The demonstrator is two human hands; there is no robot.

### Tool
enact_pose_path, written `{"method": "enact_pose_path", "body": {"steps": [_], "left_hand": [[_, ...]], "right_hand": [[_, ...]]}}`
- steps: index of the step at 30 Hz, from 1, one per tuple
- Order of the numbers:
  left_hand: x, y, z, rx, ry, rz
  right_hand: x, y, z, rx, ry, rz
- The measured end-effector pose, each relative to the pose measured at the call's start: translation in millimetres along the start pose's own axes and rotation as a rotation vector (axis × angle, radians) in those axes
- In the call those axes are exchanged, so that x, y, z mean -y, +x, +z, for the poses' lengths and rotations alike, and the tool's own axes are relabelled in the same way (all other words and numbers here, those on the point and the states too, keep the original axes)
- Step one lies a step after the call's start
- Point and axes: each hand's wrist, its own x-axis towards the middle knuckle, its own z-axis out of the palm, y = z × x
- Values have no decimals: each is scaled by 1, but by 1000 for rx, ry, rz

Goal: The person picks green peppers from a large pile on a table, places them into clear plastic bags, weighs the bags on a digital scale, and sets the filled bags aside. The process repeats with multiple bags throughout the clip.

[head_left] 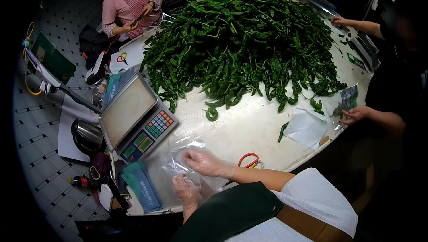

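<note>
Right hand [200,161] pinches a clear bag [169,163]
Left hand [187,193] curls half-closed against the bag, its grip unclear; a scale [139,119] stands beyond both, leftward.

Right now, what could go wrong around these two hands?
The thin clear bag at the left hand and right hand might crumple or tear. The red-handled scissors lie beside the right forearm, which could bump them. The green peppers are heaped high and loose, so some might slide.
</note>
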Motion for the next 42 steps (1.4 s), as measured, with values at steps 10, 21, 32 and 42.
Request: {"method": "enact_pose_path", "body": {"steps": [10, 21, 32, 42], "left_hand": [[-62, -24, -21, 391, 31, 626], [-34, 29, -34, 224, 354, 229], [-66, 67, -10, 365, 342, 180], [-52, 68, 0, 352, 260, 153]], "right_hand": [[-25, 62, 56, 295, 788, 407], [-11, 19, -31, 590, 23, -15], [12, 150, -207, -891, -836, 367], [-2, 59, -235, -533, -1100, 373]]}}
